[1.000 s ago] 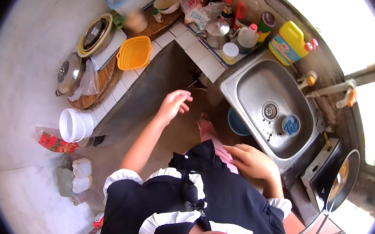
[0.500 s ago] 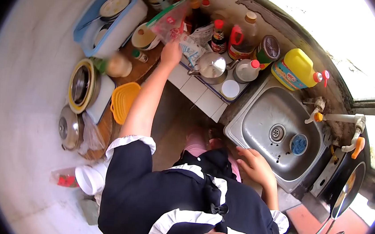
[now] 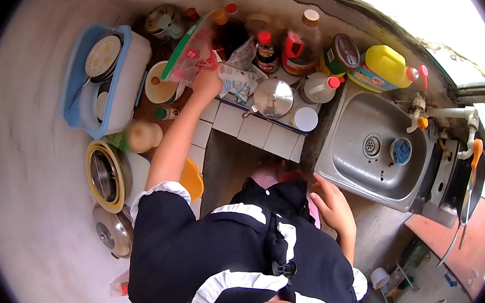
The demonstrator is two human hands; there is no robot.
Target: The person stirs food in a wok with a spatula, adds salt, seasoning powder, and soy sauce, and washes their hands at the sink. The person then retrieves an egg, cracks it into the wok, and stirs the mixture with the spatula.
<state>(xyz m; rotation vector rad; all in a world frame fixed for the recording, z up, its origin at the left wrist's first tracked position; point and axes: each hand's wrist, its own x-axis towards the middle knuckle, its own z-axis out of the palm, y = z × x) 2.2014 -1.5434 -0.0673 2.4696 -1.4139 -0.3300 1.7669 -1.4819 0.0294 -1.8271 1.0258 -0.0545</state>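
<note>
My left hand [image 3: 207, 85] reaches to the back shelf, its fingers closed at a clear zip bag [image 3: 188, 57] with a green top edge and red print. The fingertips are partly hidden by the plastic. Close to that hand lie a blue-and-white packet [image 3: 237, 82], a cream bowl [image 3: 161, 84] and a small green-capped jar [image 3: 166, 112]. A lidded steel pot [image 3: 273, 99] stands to its right. My right hand [image 3: 335, 209] hangs by my side near the sink's front edge, fingers apart and holding nothing.
Bottles, including a red-capped sauce bottle [image 3: 266, 55], line the window wall. A yellow jug [image 3: 383, 68] stands behind the steel sink [image 3: 361, 173], which holds a small blue-filled bowl [image 3: 400, 150]. At left are a blue basin [image 3: 76, 102], stacked bowls [image 3: 117, 198] and an orange basket [image 3: 193, 179].
The view has turned, so the left-hand basin and bowls appear lower and the sink farther right. My left hand stays at the zip bag. My right hand remains low by my side.
</note>
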